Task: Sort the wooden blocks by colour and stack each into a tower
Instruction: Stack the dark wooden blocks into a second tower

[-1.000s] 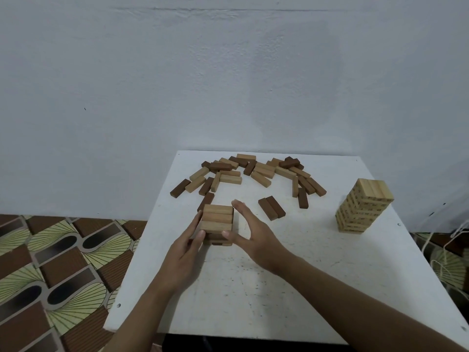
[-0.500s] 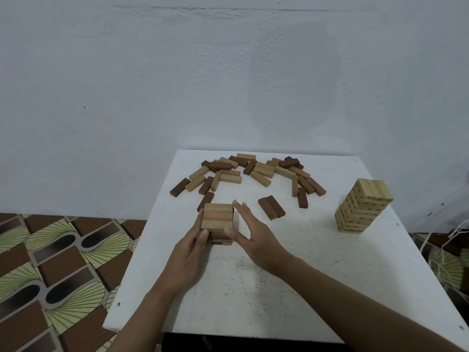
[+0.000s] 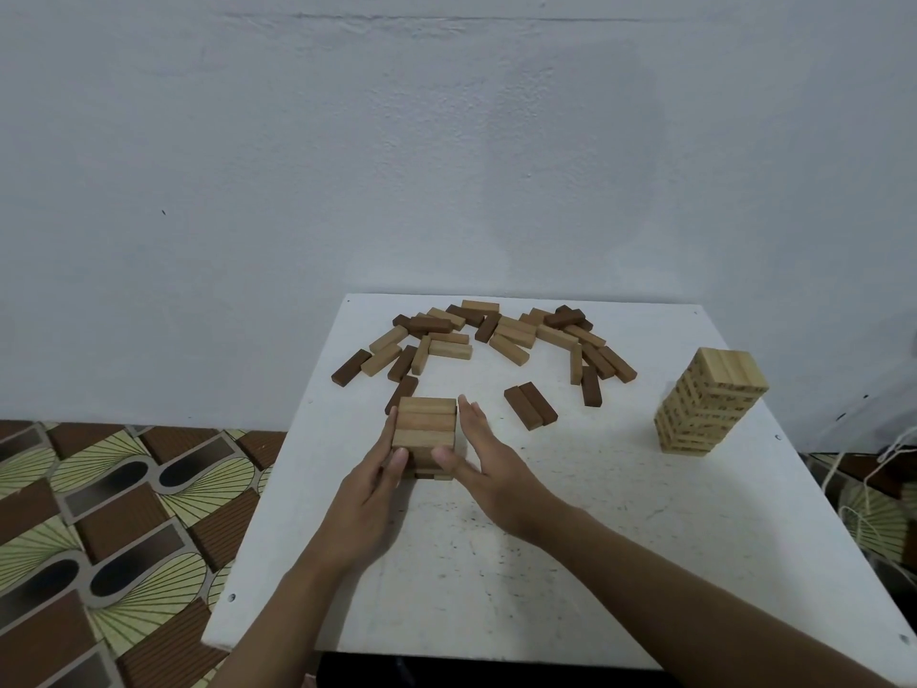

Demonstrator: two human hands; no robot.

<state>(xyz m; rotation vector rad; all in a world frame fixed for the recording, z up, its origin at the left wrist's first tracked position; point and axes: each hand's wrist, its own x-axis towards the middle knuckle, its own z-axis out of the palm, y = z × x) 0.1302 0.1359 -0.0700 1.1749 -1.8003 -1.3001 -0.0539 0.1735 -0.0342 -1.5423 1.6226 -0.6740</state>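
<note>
- Two hands flank the short stack of mid-brown wooden blocks point(image 3: 425, 429) on the left part of the white square table point(image 3: 595, 563). The left hand point(image 3: 377, 484) and right hand point(image 3: 486, 469) lie straight-fingered against its sides, pressing rather than gripping.
- Step, as I judge it: squaring up this second tower. The tall pale wooden tower point(image 3: 707, 402) stands well apart at the right.
- Next calls for matching blocks from the loose mixed pile of wooden blocks point(image 3: 496, 335) behind, laid crosswise on top.
- Dark marks on the pale tower's sides are too small to read.

Short tan stack point(image 3: 425, 429) upright between the fingers point(image 3: 474, 419); mixed loose blocks point(image 3: 496, 335) scattered beyond them; pale tower point(image 3: 709, 404) well right.
</note>
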